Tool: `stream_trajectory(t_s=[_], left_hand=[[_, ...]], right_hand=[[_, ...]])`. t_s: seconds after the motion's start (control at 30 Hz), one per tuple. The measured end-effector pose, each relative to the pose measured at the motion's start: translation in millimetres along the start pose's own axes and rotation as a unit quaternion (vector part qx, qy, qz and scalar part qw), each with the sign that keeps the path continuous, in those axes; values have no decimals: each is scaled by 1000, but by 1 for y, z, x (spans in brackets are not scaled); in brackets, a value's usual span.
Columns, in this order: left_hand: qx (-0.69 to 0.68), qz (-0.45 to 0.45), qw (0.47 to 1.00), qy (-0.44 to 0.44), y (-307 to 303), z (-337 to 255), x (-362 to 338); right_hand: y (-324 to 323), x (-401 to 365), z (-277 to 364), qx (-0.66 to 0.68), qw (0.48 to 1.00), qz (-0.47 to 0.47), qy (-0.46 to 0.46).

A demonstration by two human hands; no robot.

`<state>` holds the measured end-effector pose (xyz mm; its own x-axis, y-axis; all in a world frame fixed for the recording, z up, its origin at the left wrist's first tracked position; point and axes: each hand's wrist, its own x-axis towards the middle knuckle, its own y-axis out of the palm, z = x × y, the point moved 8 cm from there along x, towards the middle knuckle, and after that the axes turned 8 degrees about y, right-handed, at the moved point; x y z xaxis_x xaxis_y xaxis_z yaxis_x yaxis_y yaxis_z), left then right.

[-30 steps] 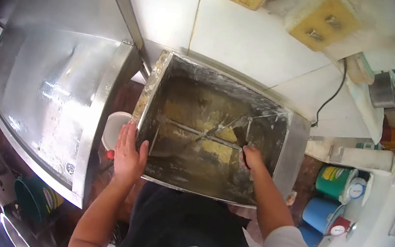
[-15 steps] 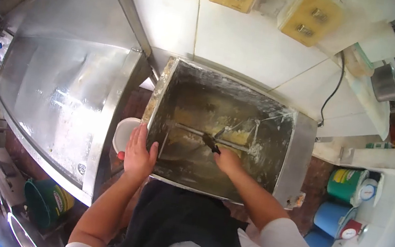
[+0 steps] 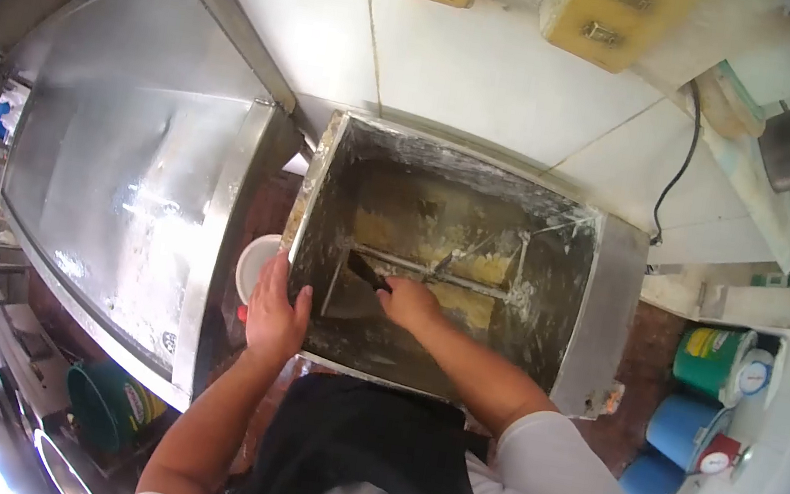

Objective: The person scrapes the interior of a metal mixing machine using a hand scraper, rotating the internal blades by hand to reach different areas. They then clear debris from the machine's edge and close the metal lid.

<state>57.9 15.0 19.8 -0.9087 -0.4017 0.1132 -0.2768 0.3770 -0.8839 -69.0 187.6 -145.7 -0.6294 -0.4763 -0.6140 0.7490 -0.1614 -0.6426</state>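
Note:
A deep metal tub (image 3: 602, 306), its inner walls crusted with pale residue, stands in front of me. Inside it a metal rod frame (image 3: 471, 284) lies across the middle. My right hand (image 3: 410, 304) is wrapped round the dark handle of a scraper-like tool (image 3: 367, 269), whose far end meets the left part of the rod. What the tip looks like is too small to tell. My left hand (image 3: 279, 312) rests on the tub's left rim near its front corner, fingers stretched out and holding nothing.
At the left is a large steel basin (image 3: 108, 207), with a green bucket (image 3: 102, 403) below it. A white round container (image 3: 256, 263) sits beside the tub. Blue buckets (image 3: 677, 428) and a green one (image 3: 707, 360) stand at the right. A black cable (image 3: 685, 172) hangs on the wall.
My right hand has moved left along the rod with the tool. My left hand stays on the rim. The whole view has shifted slightly.

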Motion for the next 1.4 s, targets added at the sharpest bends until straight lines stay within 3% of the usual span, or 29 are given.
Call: stream_trajectory(t_s=[0.03, 0.1, 0.17, 0.27, 0.3, 0.37, 0.47, 0.6, 0.7, 0.77, 0.8, 0.87, 0.97, 1.1, 1.17, 1.27, 1.33, 1.4], left_hand=[[11, 7, 1000, -5, 1, 0, -1], [8, 9, 1000, 1, 2, -1, -2], [-3, 19, 1000, -17, 2, -1, 1], [-2, 27, 999, -33, 5, 2, 0], [-2, 29, 999, -33, 6, 1, 0], [6, 26, 999, -32, 5, 2, 0], [-6, 16, 1000, -12, 3, -2, 1], [-10, 30, 999, -36, 5, 0, 1], [-5, 27, 999, -41, 4, 1, 2], [-6, 15, 1000, -19, 4, 2, 0], [-8, 14, 1000, -24, 4, 2, 0], [-16, 1, 1000, -9, 2, 2, 0], [-38, -8, 999, 15, 1, 1, -3], [-42, -28, 998, 35, -5, 1, -8], [-35, -45, 995, 82, -9, -4, -10], [-98, -37, 983, 152, -24, -38, -18], [-157, -6, 962, 224, -23, -73, -33], [-149, 18, 960, 238, -20, -101, -40]], right_hand=[[-3, -9, 17, -2, 999, -5, -40], [7, -7, 24, 16, 1000, 12, -11], [19, 5, 29, -63, 990, -92, -90], [9, 1, 36, -103, 980, -144, -93], [6, 3, 31, -102, 980, -142, -92], [4, 5, 34, -209, 951, -126, -191], [-13, 10, 38, -280, 936, -60, -204], [-18, 34, 37, -307, 917, -85, -242], [-16, 16, 26, -240, 936, -127, -224], [-20, -11, -2, -54, 990, -124, -50], [-20, -22, -9, -61, 989, -128, -49], [-2, -43, -36, -11, 999, 26, -15], [-22, -84, -49, 38, 997, 61, -15], [-61, -128, -45, 126, 991, 2, 35], [-99, -165, -21, 181, 968, -173, 0], [-106, -206, 9, 199, 950, -239, -9], [-88, -217, 16, 190, 956, -224, -11], [-72, -224, 16, 198, 958, -208, -15]])
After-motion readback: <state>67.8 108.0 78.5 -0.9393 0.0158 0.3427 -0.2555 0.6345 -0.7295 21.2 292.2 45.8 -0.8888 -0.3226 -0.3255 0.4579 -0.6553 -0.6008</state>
